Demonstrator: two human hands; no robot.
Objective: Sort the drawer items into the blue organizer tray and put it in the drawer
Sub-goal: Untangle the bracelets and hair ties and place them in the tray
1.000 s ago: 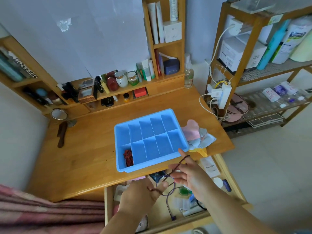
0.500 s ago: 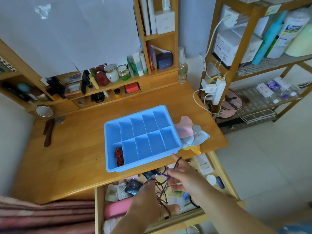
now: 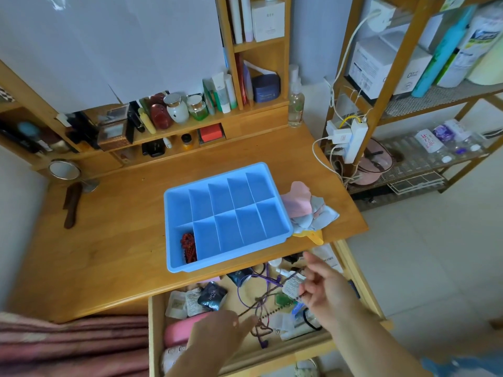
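Observation:
The blue organizer tray (image 3: pixel 174 195) lies on the wooden desk (image 3: pixel 114 227), above the open drawer (image 3: pixel 156 336). Red beads (image 3: pixel 188 247) lie in its near-left compartment; the other compartments look bare. Over the drawer, my left hand (image 3: pixel 217 333) and my right hand (image 3: pixel 325 291) each pinch one end of a dark beaded string with purple cord (image 3: pixel 262 303), stretched between them. The drawer holds sachets (image 3: pixel 185 302), a dark packet (image 3: pixel 212 295), a pink case (image 3: pixel 179 330) and several small items.
A pile of pink and grey cloths (image 3: pixel 307 210) lies right of the tray, with a yellow piece (image 3: pixel 313 236) at the desk edge. Jars and bottles line the back shelf (image 3: pixel 190 126). A small mirror (image 3: pixel 64 170) and brown comb (image 3: pixel 71 205) sit far left. A wooden rack (image 3: pixel 381 104) stands right.
My hands have moved apart, pulling the tangled beaded string out longer above the drawer. The left hand dropped lower. The view tilted down, showing more of the drawer.

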